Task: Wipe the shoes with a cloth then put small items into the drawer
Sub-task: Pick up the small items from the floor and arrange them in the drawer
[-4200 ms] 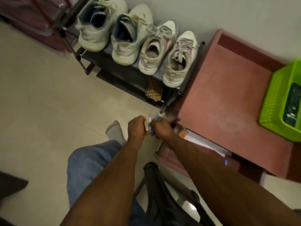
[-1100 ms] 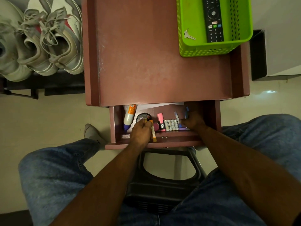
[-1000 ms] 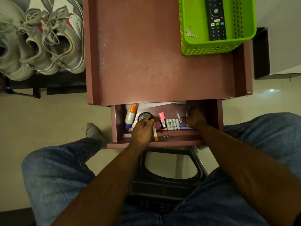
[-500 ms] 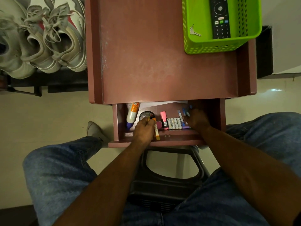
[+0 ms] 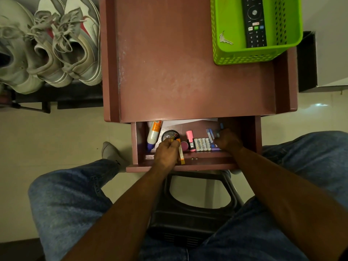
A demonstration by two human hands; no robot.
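We're seated on the black stool [image 5: 190, 221], knees either side, so the open drawer [image 5: 188, 163] of the reddish cabinet [image 5: 188, 72] sits right under both hands, no reaching needed. Left hand [image 5: 166, 154] is curled round a thin orange-and-yellow stick item [image 5: 181, 154], held roughly end-on over the drawer's front left-of-centre, next to the round dark tin [image 5: 170, 135]; looks like we're slotting it into the gap between tin and pink highlighter [image 5: 190, 139]. Right hand [image 5: 228, 140] is closed on a few blue-capped pens [image 5: 211, 134], tips fanning out past the knuckles toward the drawer back; exact number we can't tell. It's over the right part of the drawer, just beside the row of batteries [image 5: 202, 144], likely because that side has bare floor left. White-and-orange tube [image 5: 154, 133] lies along the left wall, papers tucked at the back, so long things go parallel to the walls and short ones line the front. Shoes [image 5: 50, 48] sit on the rack to the left, untouched by either hand; judging from that, wiping is behind us and we're on the drawer step. Green basket [image 5: 252, 55] with the remote [image 5: 254, 21] stays on top, clear of the drawer. Risk: dropping pens crosswise, which could jam the drawer on closing.
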